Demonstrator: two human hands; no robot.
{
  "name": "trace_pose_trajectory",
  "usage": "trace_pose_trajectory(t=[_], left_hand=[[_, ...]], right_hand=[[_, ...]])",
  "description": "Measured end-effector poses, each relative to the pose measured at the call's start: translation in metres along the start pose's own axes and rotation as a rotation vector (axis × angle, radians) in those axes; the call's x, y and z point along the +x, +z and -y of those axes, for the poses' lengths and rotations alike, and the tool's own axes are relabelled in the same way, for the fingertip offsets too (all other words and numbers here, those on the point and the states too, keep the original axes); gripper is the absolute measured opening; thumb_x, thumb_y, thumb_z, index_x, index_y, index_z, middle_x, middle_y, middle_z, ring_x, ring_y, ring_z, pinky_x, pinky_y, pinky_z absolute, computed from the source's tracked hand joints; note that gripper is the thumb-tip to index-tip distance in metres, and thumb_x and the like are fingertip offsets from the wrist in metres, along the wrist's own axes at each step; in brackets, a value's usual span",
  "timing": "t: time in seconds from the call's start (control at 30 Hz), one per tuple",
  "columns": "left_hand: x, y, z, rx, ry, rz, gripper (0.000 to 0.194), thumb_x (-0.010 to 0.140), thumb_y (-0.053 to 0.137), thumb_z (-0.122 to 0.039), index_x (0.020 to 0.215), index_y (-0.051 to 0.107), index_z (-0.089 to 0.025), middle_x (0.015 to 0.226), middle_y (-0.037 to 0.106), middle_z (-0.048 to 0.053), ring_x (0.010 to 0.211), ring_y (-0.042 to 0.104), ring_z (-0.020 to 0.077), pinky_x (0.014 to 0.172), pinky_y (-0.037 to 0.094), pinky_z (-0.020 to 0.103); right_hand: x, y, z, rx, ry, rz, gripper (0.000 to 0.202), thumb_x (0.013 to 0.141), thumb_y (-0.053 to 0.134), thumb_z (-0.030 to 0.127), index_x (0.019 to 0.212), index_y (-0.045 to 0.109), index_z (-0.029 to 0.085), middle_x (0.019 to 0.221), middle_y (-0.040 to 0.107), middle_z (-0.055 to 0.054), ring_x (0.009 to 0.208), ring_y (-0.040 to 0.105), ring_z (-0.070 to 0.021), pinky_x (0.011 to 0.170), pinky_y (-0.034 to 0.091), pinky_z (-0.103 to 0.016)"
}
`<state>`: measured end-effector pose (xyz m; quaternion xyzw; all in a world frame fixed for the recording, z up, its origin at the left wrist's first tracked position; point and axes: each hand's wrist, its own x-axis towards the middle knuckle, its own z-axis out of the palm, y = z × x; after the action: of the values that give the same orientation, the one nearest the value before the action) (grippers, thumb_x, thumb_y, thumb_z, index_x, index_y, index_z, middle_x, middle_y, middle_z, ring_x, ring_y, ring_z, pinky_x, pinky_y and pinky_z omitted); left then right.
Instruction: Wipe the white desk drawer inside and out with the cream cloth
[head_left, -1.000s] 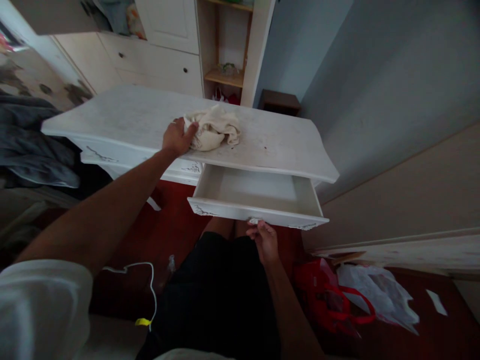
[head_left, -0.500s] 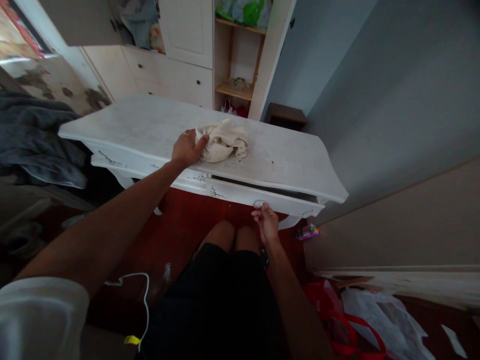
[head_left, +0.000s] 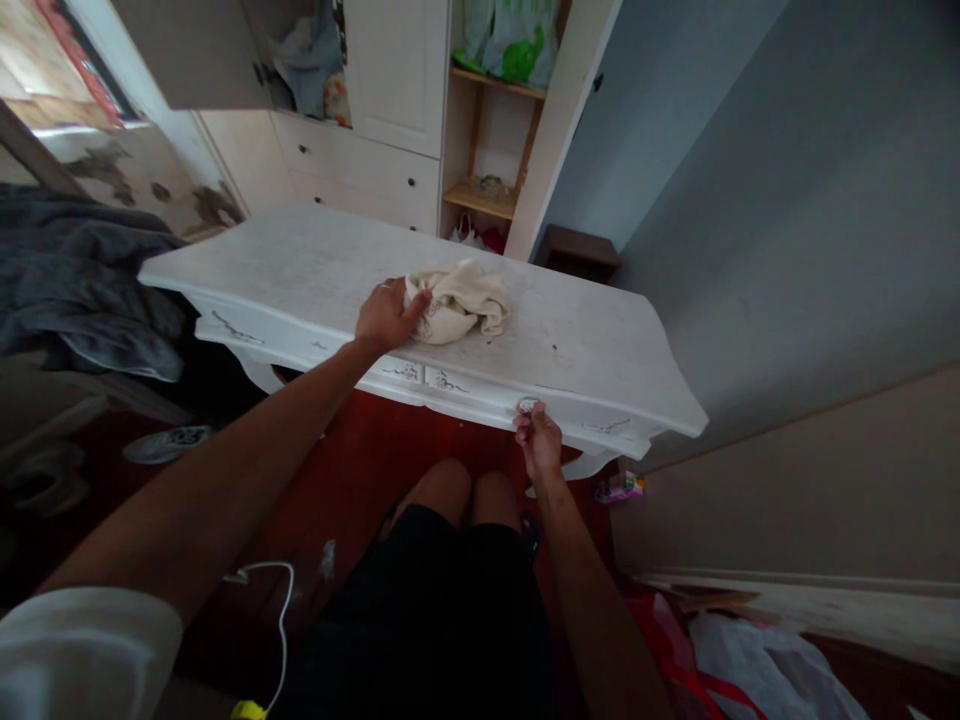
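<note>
A crumpled cream cloth (head_left: 469, 305) lies on top of the white table (head_left: 300, 250), near its front edge. My left hand (head_left: 390, 315) grips the left side of this cloth, thumb on top. Below the front edge, my right hand (head_left: 538, 435) has its fingers closed on the pale knob (head_left: 528, 405) of the right drawer (head_left: 487, 392). That drawer sits flush with the table's front, beside the left drawer, and both have carved floral decoration.
Behind the table stand a white cabinet (head_left: 390, 90) and open shelves with bags. Dark grey fabric (head_left: 82, 270) is heaped at the left. A white cable (head_left: 285, 610), a shoe (head_left: 166, 443) and plastic bags (head_left: 757, 660) lie on the floor.
The right drawer has gone from partly open to closed, with my right hand still on its knob. My left hand stays on the cloth. The whole view has shifted slightly.
</note>
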<state>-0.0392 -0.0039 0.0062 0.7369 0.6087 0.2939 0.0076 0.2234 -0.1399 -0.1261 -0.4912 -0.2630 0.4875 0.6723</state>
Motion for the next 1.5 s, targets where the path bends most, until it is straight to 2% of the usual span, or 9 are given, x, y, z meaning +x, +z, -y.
trace_pose_trajectory(t=[0.2,0.33,0.47,0.57,0.67,0.87,1.07,1.33,1.5], left_hand=[[0.000,0.001,0.001,0.017,-0.004,0.000,0.057,0.093,0.024,-0.059,0.117,0.056,-0.018,0.116,0.062,0.016,0.110,0.056,0.0309,0.090,0.043,0.039],[0.001,0.001,0.003,0.013,0.004,-0.003,0.057,0.093,0.025,-0.060,0.116,0.056,-0.018,0.115,0.062,0.016,0.109,0.056,0.0317,0.090,0.043,0.039],[0.003,0.002,0.004,0.013,0.015,-0.001,0.056,0.093,0.025,-0.060,0.115,0.056,-0.019,0.113,0.062,0.016,0.108,0.057,0.0312,0.089,0.043,0.039],[0.005,0.000,0.002,0.023,-0.005,0.018,0.058,0.091,0.025,-0.062,0.110,0.058,-0.018,0.111,0.063,0.017,0.108,0.057,0.0322,0.089,0.044,0.040],[0.008,-0.004,-0.004,0.010,-0.062,0.079,0.064,0.090,0.019,-0.065,0.107,0.059,-0.018,0.111,0.064,0.018,0.108,0.059,0.0333,0.089,0.045,0.042],[0.030,-0.018,-0.026,-0.039,-0.215,0.280,0.097,0.075,0.015,-0.087,0.114,0.061,-0.012,0.121,0.063,0.025,0.116,0.058,0.0387,0.092,0.044,0.045],[0.065,-0.014,-0.059,-0.157,-0.314,0.304,0.119,0.060,0.024,-0.098,0.137,0.045,-0.009,0.140,0.049,0.028,0.127,0.050,0.0425,0.095,0.043,0.051],[0.060,0.011,-0.095,0.099,-0.296,0.373,0.099,0.051,0.069,-0.078,0.131,0.052,-0.023,0.140,0.049,0.023,0.126,0.045,0.0499,0.095,0.036,0.067],[0.049,0.007,-0.091,0.085,-0.229,0.317,0.075,0.064,0.073,-0.051,0.131,0.050,-0.026,0.130,0.057,0.018,0.116,0.056,0.0412,0.092,0.045,0.056]], right_hand=[[-0.004,-0.003,0.014,-0.020,0.178,0.029,0.052,0.066,0.072,0.066,0.082,0.067,0.016,0.059,0.066,0.000,0.040,0.047,-0.0057,0.035,0.028,-0.018],[-0.011,-0.014,0.049,-0.344,0.273,0.185,0.044,0.071,0.071,0.059,0.083,0.069,0.017,0.061,0.070,-0.004,0.041,0.052,-0.0091,0.033,0.029,-0.017],[-0.010,-0.026,0.114,-0.595,0.028,0.262,0.037,0.070,0.074,0.052,0.068,0.067,0.016,0.047,0.061,-0.001,0.035,0.043,-0.0071,0.032,0.025,-0.018],[0.010,-0.039,0.164,-0.503,-0.248,0.122,0.039,0.075,0.069,0.052,0.062,0.060,0.017,0.044,0.055,0.001,0.036,0.040,-0.0058,0.035,0.029,-0.019],[0.046,-0.060,0.192,-0.487,-0.359,0.031,0.041,0.074,0.069,0.054,0.060,0.056,0.018,0.044,0.052,0.003,0.036,0.042,-0.0062,0.035,0.031,-0.019],[0.098,-0.096,0.188,-0.544,-0.313,-0.070,0.046,0.066,0.073,0.060,0.061,0.055,0.017,0.046,0.056,0.001,0.036,0.044,-0.0069,0.032,0.030,-0.019],[0.102,-0.094,0.182,-0.737,-0.368,-0.146,0.043,0.072,0.066,0.057,0.059,0.058,0.017,0.046,0.057,0.000,0.037,0.046,-0.0076,0.034,0.033,-0.019],[0.097,-0.092,0.182,-0.737,-0.380,-0.154,0.041,0.074,0.064,0.054,0.059,0.058,0.017,0.046,0.057,0.001,0.037,0.045,-0.0077,0.035,0.034,-0.019],[0.093,-0.091,0.182,-0.726,-0.387,-0.134,0.042,0.073,0.065,0.056,0.059,0.058,0.017,0.047,0.056,0.000,0.039,0.046,-0.0081,0.036,0.035,-0.019]])
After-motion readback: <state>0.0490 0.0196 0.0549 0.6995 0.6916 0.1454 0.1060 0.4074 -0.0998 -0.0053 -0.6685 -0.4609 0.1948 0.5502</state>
